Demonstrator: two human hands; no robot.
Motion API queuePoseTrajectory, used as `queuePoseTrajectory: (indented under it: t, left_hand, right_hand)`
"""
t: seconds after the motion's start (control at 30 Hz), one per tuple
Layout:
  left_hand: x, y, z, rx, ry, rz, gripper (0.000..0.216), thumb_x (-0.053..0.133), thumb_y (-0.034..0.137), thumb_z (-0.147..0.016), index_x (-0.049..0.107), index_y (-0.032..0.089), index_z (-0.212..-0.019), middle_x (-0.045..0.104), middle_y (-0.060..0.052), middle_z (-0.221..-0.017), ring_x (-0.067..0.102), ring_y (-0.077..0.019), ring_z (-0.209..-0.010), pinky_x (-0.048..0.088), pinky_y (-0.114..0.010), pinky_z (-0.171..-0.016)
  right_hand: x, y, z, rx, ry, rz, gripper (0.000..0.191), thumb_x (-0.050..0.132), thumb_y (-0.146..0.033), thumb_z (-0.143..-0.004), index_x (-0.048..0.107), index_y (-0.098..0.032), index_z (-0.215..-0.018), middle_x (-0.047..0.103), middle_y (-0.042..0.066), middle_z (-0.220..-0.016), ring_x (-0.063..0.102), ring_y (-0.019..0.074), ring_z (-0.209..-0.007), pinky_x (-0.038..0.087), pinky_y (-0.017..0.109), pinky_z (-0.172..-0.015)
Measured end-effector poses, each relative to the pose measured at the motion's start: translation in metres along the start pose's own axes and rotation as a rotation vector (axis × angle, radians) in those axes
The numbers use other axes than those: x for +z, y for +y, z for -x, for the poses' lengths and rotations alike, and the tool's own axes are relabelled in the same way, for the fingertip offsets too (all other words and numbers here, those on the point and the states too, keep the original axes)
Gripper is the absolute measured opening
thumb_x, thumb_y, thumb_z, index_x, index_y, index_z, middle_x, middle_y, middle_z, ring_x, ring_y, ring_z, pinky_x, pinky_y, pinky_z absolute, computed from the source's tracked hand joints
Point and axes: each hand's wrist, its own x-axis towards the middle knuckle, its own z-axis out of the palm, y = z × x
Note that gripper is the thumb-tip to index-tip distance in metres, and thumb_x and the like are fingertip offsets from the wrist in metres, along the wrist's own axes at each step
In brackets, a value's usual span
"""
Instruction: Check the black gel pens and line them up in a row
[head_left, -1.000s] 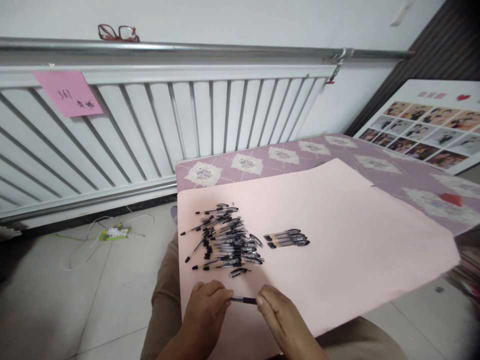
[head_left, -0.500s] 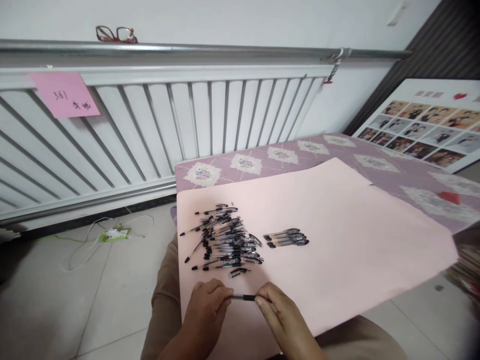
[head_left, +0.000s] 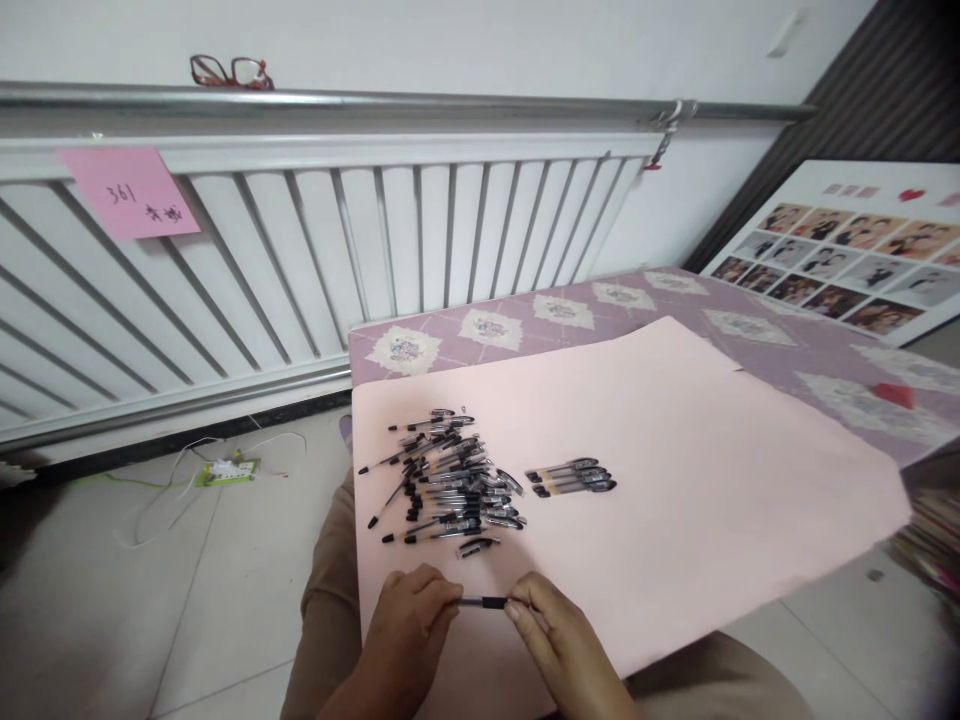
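Left fingers (head_left: 441, 594) and right fingers (head_left: 535, 592) are pinching a black-and-grey pen (head_left: 491, 603); jumbled black-and-clear pens (head_left: 450, 498) are lying beyond; a pink paper note (head_left: 129, 192) is showing "361".

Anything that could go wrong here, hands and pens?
1. The pen, held between left hand and right hand, might slip if either grip loosens.
2. The loose cap just beyond the hands might get knocked.
3. Pens in the messy pile reach near the pink sheet's left edge; some could roll off.

handwritten "361" on pink note (head_left: 112, 216), unclear characters beneath (head_left: 163, 214), red heart (head_left: 912, 196) on photo board (head_left: 840, 245)
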Motion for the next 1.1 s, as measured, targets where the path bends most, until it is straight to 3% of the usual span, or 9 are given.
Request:
queuePoseTrajectory:
  t: [0.17,0.3,0.4,0.5,0.63,0.97,1.1]
  left_hand:
    - [0.001,0.0,0.002,0.022,-0.004,-0.016,0.02,0.049,0.012,-0.081,0.063,0.023,-0.092,0.063,-0.002,-0.085,0.059,-0.0173,-0.076,0.042,-0.032,-0.071]
    - [0.003,-0.001,0.001,0.027,0.001,-0.004,0.021,0.049,0.012,-0.081,0.063,0.023,-0.092,0.063,-0.002,-0.084,0.059,-0.0174,-0.076,0.043,-0.031,-0.071]
    - [0.003,-0.003,0.0,0.015,-0.001,0.009,0.021,0.049,0.01,-0.08,0.063,0.023,-0.091,0.064,-0.003,-0.084,0.059,-0.0177,-0.076,0.044,-0.031,-0.071]
    - [0.001,-0.005,-0.001,-0.016,0.001,0.02,0.021,0.051,0.01,-0.079,0.063,0.022,-0.091,0.064,-0.003,-0.087,0.059,-0.0182,-0.078,0.045,-0.032,-0.072]
    - [0.002,-0.005,0.0,-0.021,0.005,0.04,0.022,0.051,0.009,-0.079,0.062,0.023,-0.092,0.063,-0.003,-0.089,0.058,-0.0186,-0.079,0.046,-0.033,-0.073]
    - [0.004,0.003,-0.001,0.029,0.059,-0.058,0.022,0.046,0.011,-0.082,0.061,0.022,-0.094,0.061,-0.003,-0.084,0.056,-0.0182,-0.074,0.044,-0.033,-0.07]
    - [0.006,0.005,0.0,-0.003,-0.001,-0.114,0.023,0.046,0.011,-0.082,0.061,0.024,-0.094,0.061,-0.003,-0.084,0.056,-0.0177,-0.072,0.044,-0.032,-0.069]
  right_hand:
    - [0.008,0.004,0.001,0.025,0.002,0.112,0.034,0.035,-0.038,-0.089,0.04,-0.022,-0.06,0.049,-0.002,-0.061,0.049,0.0142,-0.058,0.035,0.024,-0.055]
    - [0.006,0.004,0.0,0.07,-0.048,0.092,0.039,0.033,-0.041,-0.09,0.042,-0.022,-0.057,0.048,-0.002,-0.056,0.047,0.0138,-0.054,0.033,0.024,-0.052]
    - [0.002,0.003,0.0,0.072,-0.02,-0.019,0.025,0.041,-0.039,-0.087,0.053,-0.022,-0.074,0.058,0.0,-0.071,0.054,0.0158,-0.068,0.04,0.024,-0.062]
    - [0.001,0.003,0.0,0.076,0.013,-0.124,0.014,0.048,-0.035,-0.084,0.053,-0.022,-0.086,0.059,0.001,-0.082,0.056,0.0166,-0.078,0.042,0.023,-0.068]
    - [0.003,0.004,0.0,0.079,0.018,-0.113,0.018,0.044,-0.035,-0.085,0.051,-0.022,-0.075,0.055,-0.001,-0.071,0.054,0.0155,-0.069,0.042,0.023,-0.065]
    - [0.012,0.007,-0.001,0.058,0.13,0.044,0.023,0.038,-0.037,-0.087,0.043,-0.022,-0.07,0.052,-0.001,-0.066,0.051,0.0159,-0.062,0.04,0.025,-0.059]
    - [0.016,0.01,-0.002,0.088,0.153,0.04,0.025,0.037,-0.038,-0.088,0.042,-0.023,-0.069,0.051,-0.001,-0.064,0.05,0.0158,-0.06,0.04,0.024,-0.057]
